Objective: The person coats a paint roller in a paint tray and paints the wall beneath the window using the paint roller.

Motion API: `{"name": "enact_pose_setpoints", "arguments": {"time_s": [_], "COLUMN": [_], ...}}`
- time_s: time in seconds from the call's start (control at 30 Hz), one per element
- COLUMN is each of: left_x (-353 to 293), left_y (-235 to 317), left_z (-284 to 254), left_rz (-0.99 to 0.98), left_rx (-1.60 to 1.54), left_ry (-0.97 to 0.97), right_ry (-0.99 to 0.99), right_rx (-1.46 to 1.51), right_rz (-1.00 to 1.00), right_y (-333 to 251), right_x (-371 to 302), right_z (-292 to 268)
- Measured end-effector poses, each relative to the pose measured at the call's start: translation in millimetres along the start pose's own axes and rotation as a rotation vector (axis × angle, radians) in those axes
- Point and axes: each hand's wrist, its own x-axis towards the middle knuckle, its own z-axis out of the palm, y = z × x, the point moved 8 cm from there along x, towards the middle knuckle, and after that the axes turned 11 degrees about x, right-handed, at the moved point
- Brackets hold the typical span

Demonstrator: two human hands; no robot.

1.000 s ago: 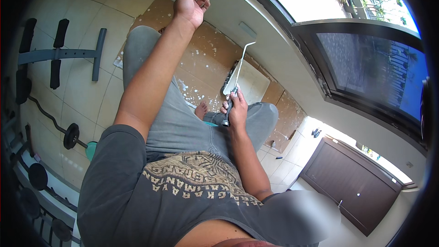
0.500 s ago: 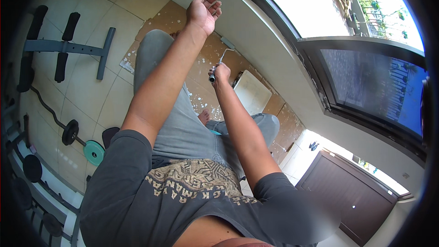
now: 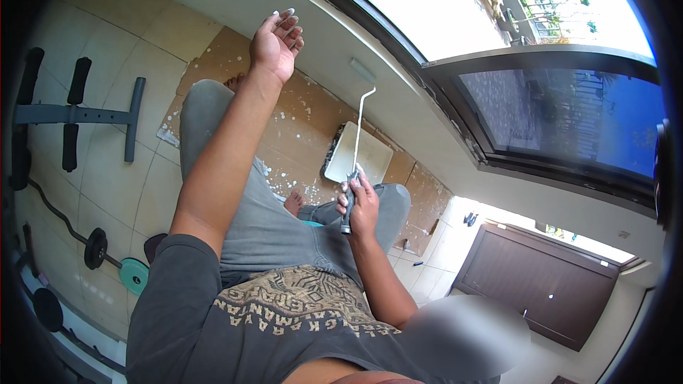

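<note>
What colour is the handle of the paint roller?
Dark grey handle, gripped in the right hand; seen in the head view.

— How's the light where you sit?

— Strong daylight pours in through the window (image 3: 455,7); the sky there is blown out to white. My raised left hand (image 3: 276,46) is evenly lit and sharp.

— Any distortion?

— Plenty. The window frame (image 3: 427,92) bends like a bow, and the corners go black. A soft smeared patch sits near the lower edge. The floor (image 3: 107,192) shows only mild shadows.
</note>
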Motion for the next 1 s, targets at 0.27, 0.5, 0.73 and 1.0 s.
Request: {"name": "enact_pose_setpoints", "arguments": {"time_s": [0.27, 0.5, 0.73, 1.0], "left_x": [5, 2, 7, 10], "left_y": [-33, -39, -31, -37], "left_z": [9, 11, 9, 20], "left_rz": [-0.067, -0.075, -0.057, -0.046], "left_rx": [0.058, 0.081, 0.1, 0.142], "left_ry": [-0.024, -0.04, -0.058, -0.043], "right_ry": [0.065, 0.143, 0.132, 0.125], "right_rx": [0.043, -0.028, -0.055, -0.082], "right_rz": [0.027, -0.037, -0.003, 0.135], "right_y": [-68, -58, -40, 45], "right_x": [-82, -48, 24, 185], "right_z": [-20, -63, -78, -123]}}
